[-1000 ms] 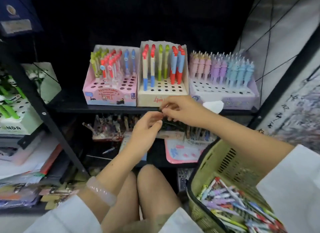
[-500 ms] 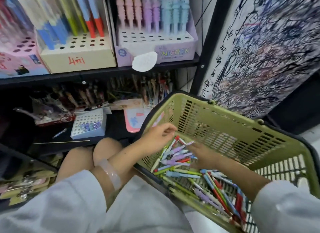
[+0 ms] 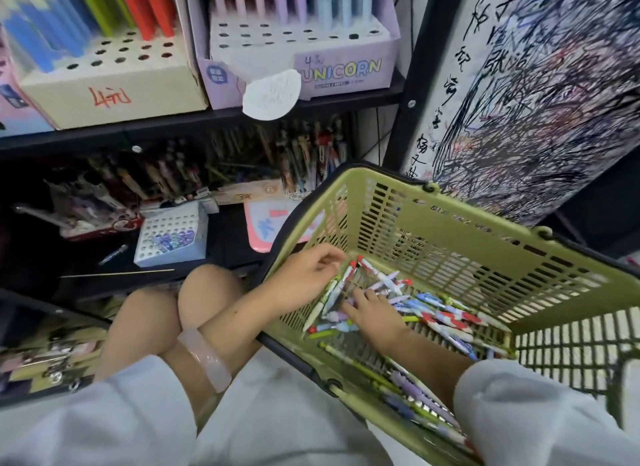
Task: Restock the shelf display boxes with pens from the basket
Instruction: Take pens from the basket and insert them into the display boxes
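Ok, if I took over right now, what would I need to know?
Left hand: in the basket, fingers curled at some pens; grip unclear.
Right hand: fingers spread over the pen pile, holding nothing that shows.
Boxes: tan box and Unicorn box on the shelf, both with pens at the back and empty front holes.
Left to do: pick matching pens and fill those holes.

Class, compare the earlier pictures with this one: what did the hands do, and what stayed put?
Both hands dropped from the shelf edge into the green basket. The left hand and right hand now sort among the loose pens. The display boxes, like the Unicorn box, stayed put.
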{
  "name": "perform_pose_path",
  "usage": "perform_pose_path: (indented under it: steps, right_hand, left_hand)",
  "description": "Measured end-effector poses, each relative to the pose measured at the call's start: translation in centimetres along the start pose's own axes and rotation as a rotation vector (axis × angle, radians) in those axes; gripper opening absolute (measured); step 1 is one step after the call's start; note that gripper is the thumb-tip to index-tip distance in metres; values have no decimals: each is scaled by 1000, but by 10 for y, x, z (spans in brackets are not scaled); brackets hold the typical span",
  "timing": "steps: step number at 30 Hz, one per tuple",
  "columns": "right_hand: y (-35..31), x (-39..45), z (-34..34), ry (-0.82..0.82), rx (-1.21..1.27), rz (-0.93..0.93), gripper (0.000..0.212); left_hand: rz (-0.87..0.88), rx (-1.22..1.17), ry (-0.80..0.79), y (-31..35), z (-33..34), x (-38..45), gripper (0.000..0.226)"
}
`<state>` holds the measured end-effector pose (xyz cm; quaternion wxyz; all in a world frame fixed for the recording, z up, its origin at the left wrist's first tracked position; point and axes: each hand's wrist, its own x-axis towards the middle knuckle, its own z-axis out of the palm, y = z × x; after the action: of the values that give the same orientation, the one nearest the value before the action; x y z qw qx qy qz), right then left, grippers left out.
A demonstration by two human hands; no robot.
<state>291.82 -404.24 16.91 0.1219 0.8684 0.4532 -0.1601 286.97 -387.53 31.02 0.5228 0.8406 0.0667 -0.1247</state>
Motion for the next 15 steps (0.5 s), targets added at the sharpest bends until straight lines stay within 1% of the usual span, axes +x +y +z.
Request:
perform_pose_path:
  steps: [4, 10, 12, 14, 15]
  right_hand:
    - [-3, 4, 4, -5, -23, 4, 61]
    - [-3, 6, -5, 12, -45, -14, 56]
    - [0, 2, -11, -13, 54, 19, 56]
    - [7, -4, -26, 5, 280, 118, 54]
    - [12, -8, -36, 41, 440, 171, 51]
  left_hand:
    - [-18, -39, -13, 1, 0, -2, 18]
    - [-7, -24, 3, 6, -3, -7, 23]
    - [-2, -43, 28, 7, -6, -8, 21]
    - [-2, -62, 70, 7, -9, -10, 19]
    - [-8, -79, 98, 7, -10, -10, 19]
